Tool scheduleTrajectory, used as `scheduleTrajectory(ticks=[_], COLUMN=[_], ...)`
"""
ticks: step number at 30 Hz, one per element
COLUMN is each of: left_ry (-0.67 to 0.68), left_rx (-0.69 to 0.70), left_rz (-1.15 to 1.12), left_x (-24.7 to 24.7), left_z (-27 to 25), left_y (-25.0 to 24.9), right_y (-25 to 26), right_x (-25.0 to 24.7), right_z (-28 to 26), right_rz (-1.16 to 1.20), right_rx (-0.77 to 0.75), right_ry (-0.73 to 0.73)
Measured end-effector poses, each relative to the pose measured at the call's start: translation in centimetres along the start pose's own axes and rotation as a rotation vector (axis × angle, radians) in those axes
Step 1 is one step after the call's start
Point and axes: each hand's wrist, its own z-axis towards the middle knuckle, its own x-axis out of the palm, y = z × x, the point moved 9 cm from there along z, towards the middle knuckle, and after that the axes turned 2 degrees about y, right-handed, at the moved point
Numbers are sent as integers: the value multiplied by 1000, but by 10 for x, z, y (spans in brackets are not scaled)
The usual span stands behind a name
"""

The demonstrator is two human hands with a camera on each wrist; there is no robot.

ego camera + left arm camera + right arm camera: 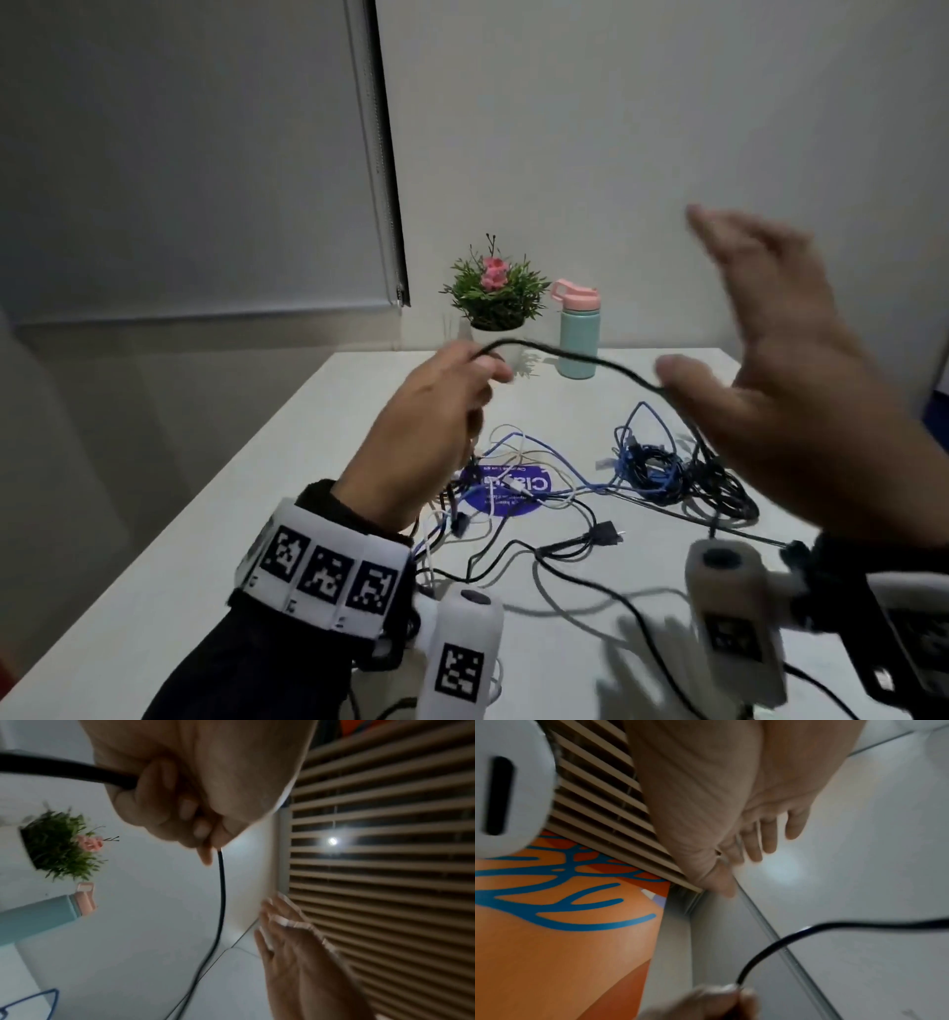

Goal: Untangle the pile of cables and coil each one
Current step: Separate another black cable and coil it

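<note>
Item: black cable (pixel 580 362), one of several in a pile of cables (pixel 590 493) on the white table (pixel 215 539). A raised span is held in the air above the pile; the remainder drops back past the right hand into the tangle, where its free end cannot be traced.

Left hand (pixel 436 426): fingers curled round the black cable, which is gripped inside the fist. In the left wrist view the cable is seen entering the fist on one side and leaving below the fingertips (pixel 203 829).

Right hand (pixel 780 380): fingers straight and spread, nothing clasped. The cable is draped over the base of the thumb; whether it is pressed there cannot be told through the blur.

Pile contents: blue cable (pixel 647 462), white cable (pixel 508 437) and further black runs, crossed over a blue round sticker (pixel 513 496). A black plug (pixel 608 532) lies apart at the near edge.

Handling, judged: light, limp and smooth-jacketed, so likely to slide through a loose grip and sag between supports. Some stiffness is suggested by the gentle arc held. Snagging on crossed strands is to be expected if pulled hard. Best taken near a plug end and fed through hand over hand

Also present: potted plant (pixel 493 293), teal bottle (pixel 579 334)
</note>
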Motion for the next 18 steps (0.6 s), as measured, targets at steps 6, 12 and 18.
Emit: scheduleTrajectory(ticks=[6, 12, 18], left_ry=[215, 368, 516], left_rx=[136, 5, -62], left_rz=[120, 73, -584], left_x=[30, 36, 54], left_z=[-15, -21, -30], left_y=[-26, -19, -33], right_y=[34, -25, -38], right_x=[43, -3, 38], right_z=[-9, 3, 1], right_rz=[117, 434, 231], right_rx=[-114, 99, 183], right_ry=[245, -179, 41])
